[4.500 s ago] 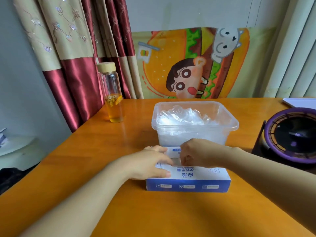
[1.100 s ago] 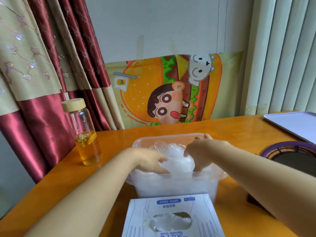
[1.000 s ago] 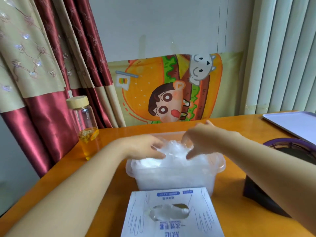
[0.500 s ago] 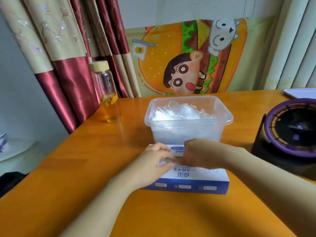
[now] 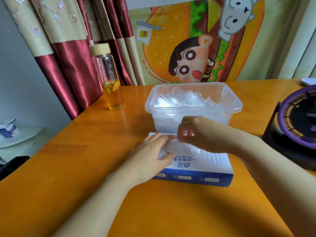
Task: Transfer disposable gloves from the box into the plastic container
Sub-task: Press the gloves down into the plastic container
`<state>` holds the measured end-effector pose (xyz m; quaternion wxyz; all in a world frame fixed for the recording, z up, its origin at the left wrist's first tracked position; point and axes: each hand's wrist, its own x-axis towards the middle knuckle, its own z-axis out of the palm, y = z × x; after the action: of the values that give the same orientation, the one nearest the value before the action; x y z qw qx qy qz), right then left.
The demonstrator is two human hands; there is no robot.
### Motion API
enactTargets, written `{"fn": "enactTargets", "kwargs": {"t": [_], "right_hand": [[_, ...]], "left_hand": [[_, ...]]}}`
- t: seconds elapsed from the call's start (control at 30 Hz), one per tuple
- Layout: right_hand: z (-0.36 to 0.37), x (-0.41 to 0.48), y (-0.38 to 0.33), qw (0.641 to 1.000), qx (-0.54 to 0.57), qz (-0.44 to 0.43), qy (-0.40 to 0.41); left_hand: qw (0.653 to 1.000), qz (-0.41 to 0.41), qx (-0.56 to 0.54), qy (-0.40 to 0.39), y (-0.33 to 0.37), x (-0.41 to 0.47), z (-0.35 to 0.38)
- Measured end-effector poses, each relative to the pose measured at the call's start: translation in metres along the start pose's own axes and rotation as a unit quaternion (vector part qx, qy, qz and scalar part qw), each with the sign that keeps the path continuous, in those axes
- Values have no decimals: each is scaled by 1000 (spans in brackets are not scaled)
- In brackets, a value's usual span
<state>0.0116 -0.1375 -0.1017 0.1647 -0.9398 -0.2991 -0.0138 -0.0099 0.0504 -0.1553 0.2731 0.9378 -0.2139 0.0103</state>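
Pinching a clear glove (image 5: 181, 148) between the curled thumb and fingertips of my right hand (image 5: 206, 134), I have it partly out of the slot in the blue and white box (image 5: 201, 170). My left hand (image 5: 152, 158) lies flat on the box's left side, fingers straight and close together. Just beyond the box stands the clear container (image 5: 193, 109), holding a heap of gloves (image 5: 184, 100). A bottle (image 5: 111, 82) stands at the far left of the table (image 5: 85, 168).

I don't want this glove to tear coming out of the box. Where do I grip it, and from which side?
Pinch the glove by its crumpled tuft where it bunches atop the box, coming from straight above. It is thin loose film, so a gathered bunch likely holds better than one edge. The left hand rests on the box, steadying it.
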Motion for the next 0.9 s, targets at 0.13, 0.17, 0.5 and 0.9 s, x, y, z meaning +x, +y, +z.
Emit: {"fn": "enactTargets", "kwargs": {"t": [0.13,0.17,0.5,0.9], "right_hand": [[-1,-1,-5,997,-4,-13,80],[-2,-1,-5,995,3,-9,101],[-7,-6,-5,994,14,38,103],[-35,1,-2,870,419,100,240]], "left_hand": [[1000,-9,3,-4,1,0,-1],[1000,-10,4,-5,2,0,-2],[1000,-15,-26,-8,4,-3,-2],[983,6,-154,102,13,-1,-37]]}}
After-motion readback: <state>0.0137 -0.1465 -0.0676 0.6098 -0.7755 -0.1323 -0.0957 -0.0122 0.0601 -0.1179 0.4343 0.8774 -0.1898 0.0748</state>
